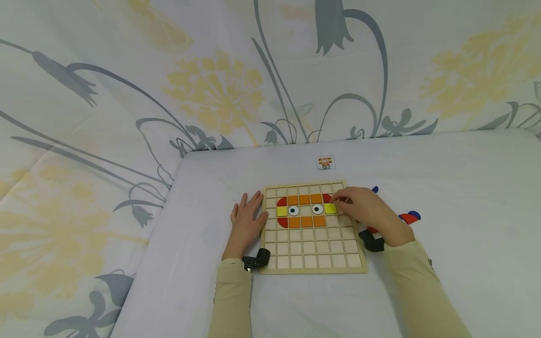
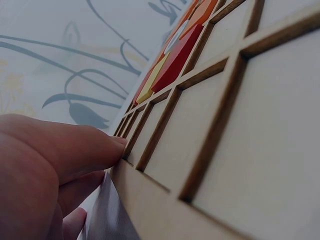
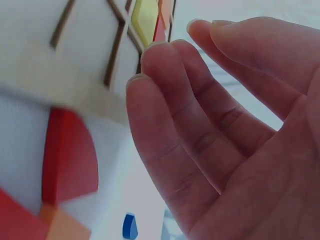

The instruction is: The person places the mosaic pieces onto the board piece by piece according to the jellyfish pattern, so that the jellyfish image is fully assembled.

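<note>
A wooden grid board [image 1: 313, 271] lies in front of me, with orange, red and yellow tiles and two eye tiles [image 1: 293, 211] in its cells. My left hand [image 1: 245, 223] rests along the board's left edge, fingers spread, its thumb [image 2: 95, 150] touching the rim. Over the board's right side is my right hand [image 1: 367, 209], fingertips close to a yellow tile [image 1: 331, 208] and a red quarter-round tile [image 1: 327, 198]. Its thumb and index tips come together in the right wrist view, with no piece showing between them; the other fingers are loosely bent.
Beyond the board lies a small picture card [image 1: 326, 162] with a grid pattern. Loose pieces sit right of the board, among them a red piece [image 1: 407, 218], a blue one [image 1: 374, 189] and an orange one [image 3: 67, 225]. Floral cloth [image 1: 220, 94] hangs behind the white surface.
</note>
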Demonstrator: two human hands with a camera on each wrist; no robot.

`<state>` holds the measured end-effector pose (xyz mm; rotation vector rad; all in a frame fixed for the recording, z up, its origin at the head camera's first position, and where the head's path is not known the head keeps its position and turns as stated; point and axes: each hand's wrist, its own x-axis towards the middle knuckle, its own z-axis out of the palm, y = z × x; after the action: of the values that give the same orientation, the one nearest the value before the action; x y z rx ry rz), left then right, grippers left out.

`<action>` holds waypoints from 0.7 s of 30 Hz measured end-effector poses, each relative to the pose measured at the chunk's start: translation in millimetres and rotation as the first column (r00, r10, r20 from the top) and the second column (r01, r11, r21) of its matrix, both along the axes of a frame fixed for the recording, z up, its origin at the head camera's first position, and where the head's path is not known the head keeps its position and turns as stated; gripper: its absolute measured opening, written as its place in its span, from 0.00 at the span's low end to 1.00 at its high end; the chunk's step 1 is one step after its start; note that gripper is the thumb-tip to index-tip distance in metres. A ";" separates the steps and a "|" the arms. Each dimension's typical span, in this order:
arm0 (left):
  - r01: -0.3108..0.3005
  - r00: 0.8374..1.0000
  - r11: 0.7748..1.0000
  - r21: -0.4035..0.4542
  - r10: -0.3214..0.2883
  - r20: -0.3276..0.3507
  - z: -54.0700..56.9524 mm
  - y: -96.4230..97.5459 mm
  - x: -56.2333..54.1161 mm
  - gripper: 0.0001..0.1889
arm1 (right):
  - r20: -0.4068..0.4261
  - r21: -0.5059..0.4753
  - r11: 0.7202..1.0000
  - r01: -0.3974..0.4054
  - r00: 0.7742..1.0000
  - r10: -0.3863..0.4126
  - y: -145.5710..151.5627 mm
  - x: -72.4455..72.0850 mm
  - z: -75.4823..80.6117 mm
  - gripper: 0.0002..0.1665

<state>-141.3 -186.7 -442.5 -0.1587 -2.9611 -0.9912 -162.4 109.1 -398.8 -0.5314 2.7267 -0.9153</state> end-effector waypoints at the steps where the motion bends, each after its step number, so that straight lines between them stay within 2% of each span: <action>1: -0.001 1.000 1.000 -0.003 0.001 0.001 0.0 0.1 0.0 0.27 | 0.015 0.002 1.000 0.007 1.000 -0.007 2.4 -0.1 1.0 0.13; 12: -0.001 1.000 1.000 -0.004 0.001 0.003 1.4 -0.1 1.6 0.27 | 0.089 0.031 0.999 0.029 0.995 -0.032 26.7 -0.4 5.6 0.16; 21: 0.001 1.000 1.000 0.002 -0.001 0.008 1.5 -0.4 0.8 0.27 | 0.126 0.030 0.999 0.042 0.991 -0.045 39.0 -3.3 -1.4 0.13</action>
<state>-140.6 -187.1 -441.0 -0.1564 -2.9677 -0.9978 -165.7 148.1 -400.2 -0.3962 2.6422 -0.8883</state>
